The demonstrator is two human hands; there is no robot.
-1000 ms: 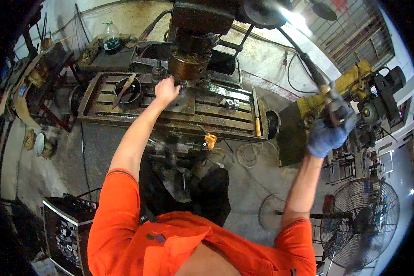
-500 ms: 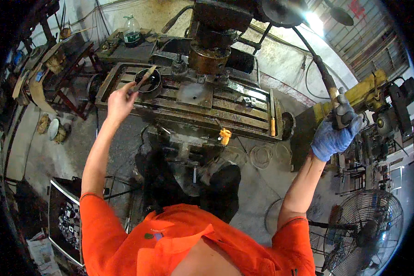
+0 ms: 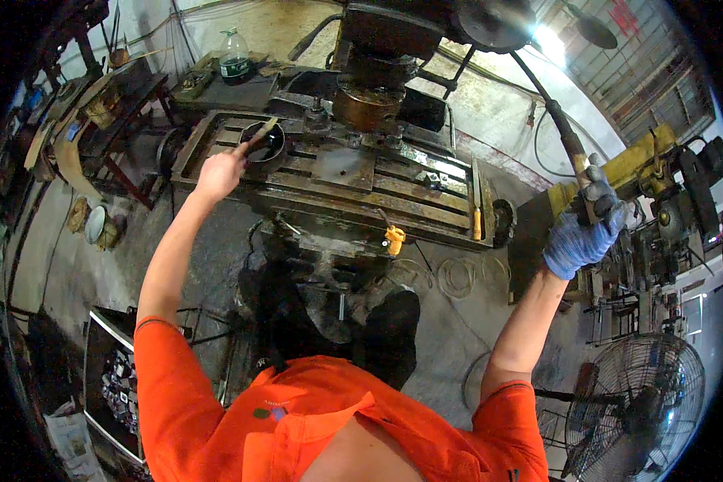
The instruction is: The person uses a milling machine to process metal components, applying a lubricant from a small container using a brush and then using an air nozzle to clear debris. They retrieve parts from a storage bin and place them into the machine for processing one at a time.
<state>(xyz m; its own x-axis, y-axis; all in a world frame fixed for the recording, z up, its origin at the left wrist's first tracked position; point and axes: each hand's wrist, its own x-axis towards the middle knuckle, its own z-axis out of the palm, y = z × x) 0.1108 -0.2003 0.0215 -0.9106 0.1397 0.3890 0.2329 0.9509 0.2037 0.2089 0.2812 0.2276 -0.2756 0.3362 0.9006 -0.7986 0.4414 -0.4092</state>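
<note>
My bare left hand (image 3: pixel 222 172) is closed on a slim brush (image 3: pixel 264 132), its pale end pointing up and away. The brush lies across the rim of a round black pot (image 3: pixel 278 147) with dark contents, at the left end of the slotted machine table (image 3: pixel 297 189). In a blue glove with grey fingers, my right hand (image 3: pixel 589 233) is wrapped round the lower end of a long machine lever (image 3: pixel 570 140), at the right. Over the table's middle stands the machine's dark spindle head (image 3: pixel 367 103), its tip blurred.
Small metal blocks (image 3: pixel 432 179) and a yellow-handled tool (image 3: pixel 477 224) lie at the table's right. A yellow object (image 3: pixel 393 239) hangs at the front edge. A fan (image 3: pixel 647 410) stands lower right; a bin of metal parts (image 3: pixel 120 386) lower left; a bottle (image 3: pixel 234 60) far left.
My left hand has moved slightly right and nearer the pot, with the brush still in it. My right hand stays on the lever, almost unmoved.
</note>
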